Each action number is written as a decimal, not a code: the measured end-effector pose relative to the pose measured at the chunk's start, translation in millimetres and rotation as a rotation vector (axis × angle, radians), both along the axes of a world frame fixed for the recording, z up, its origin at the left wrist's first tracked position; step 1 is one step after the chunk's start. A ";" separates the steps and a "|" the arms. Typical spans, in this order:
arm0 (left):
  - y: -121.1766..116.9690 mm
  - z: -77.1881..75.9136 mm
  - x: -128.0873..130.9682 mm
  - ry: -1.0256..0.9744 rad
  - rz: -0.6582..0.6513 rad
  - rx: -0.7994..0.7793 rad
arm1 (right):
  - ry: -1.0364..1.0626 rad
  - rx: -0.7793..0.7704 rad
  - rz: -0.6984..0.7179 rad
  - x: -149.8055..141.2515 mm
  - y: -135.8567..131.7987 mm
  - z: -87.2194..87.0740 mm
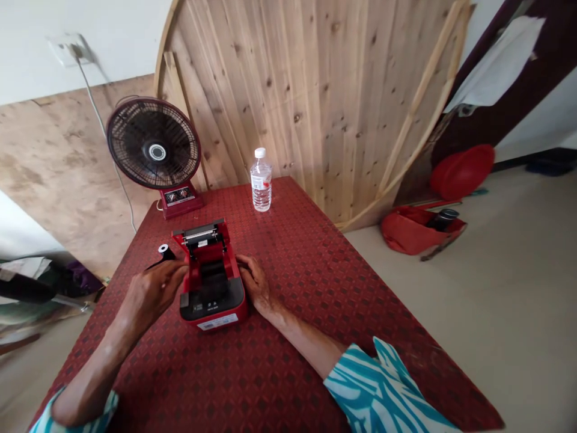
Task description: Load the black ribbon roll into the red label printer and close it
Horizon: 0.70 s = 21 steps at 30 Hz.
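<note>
Printer (213, 302), head view: on the table (274, 376), cover (202, 240) already raised, not closed; a dark roll (167, 253) sits outside. Your right hand (258, 284) touches the printer's right flank, your left hand (153, 290) is at its left edge; whether either grips, I cannot tell.

A person's two bare hands work at a small red-and-black machine (225, 294), its hinged lid raised, on a desk (315, 294) covered in dark red patterned cloth. The left hand (157, 287) has its fingertips at the machine's left side; whether they grip anything is unclear. The right hand (256, 284) rests against its right side, fingers loosely extended. Just beyond the left hand stands a black roll (166, 253) with a white core. Farther back are a maroon fan (155, 144) and an upright clear bottle (261, 186) with a white cap.
</note>
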<state>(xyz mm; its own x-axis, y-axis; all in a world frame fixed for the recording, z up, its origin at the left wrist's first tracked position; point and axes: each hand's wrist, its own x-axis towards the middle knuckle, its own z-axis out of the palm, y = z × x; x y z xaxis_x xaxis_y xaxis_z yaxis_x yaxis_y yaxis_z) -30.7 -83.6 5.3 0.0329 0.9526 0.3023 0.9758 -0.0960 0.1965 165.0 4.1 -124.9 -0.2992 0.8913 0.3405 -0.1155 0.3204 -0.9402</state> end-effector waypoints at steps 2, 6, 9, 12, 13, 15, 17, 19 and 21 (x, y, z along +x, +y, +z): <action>-19.2 -9.6 -9.0 -0.074 0.091 0.015 | -0.003 -0.015 0.010 1.1 -2.1 1.5; -28.9 -34.1 -9.3 -0.286 0.051 -0.135 | -0.014 -0.048 -0.025 0.8 -5.8 2.0; -23.9 -43.3 -3.6 -0.389 0.025 -0.193 | -0.022 -0.053 -0.046 -0.7 -7.6 0.2; -21.1 -45.5 -1.4 -0.427 0.023 -0.189 | -0.021 -0.040 -0.074 -1.5 -9.4 -1.7; -20.7 -45.9 -1.3 -0.434 0.019 -0.184 | -0.022 -0.037 -0.088 -1.3 -10.2 -2.0; -20.0 -47.1 -1.4 -0.442 0.018 -0.172 | -0.028 -0.032 -0.115 0.0 -12.3 -1.7; -19.0 -48.3 -1.0 -0.443 0.022 -0.161 | -0.040 -0.028 -0.128 1.8 -14.5 -0.6; -18.2 -48.8 -0.5 -0.448 0.021 -0.159 | -0.053 -0.029 -0.134 3.6 -16.1 0.5; -18.2 -48.9 -0.8 -0.470 0.026 -0.177 | -0.064 -0.029 -0.143 4.6 -16.7 1.1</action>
<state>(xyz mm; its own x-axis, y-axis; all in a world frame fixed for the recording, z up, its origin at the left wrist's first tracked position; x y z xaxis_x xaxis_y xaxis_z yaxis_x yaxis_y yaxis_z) -31.5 -101.8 -43.6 -0.0928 0.9894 0.1120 0.7795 0.0022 0.6264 169.6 -12.6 -123.8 -0.1885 0.9356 0.2984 -0.0106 0.3019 -0.9533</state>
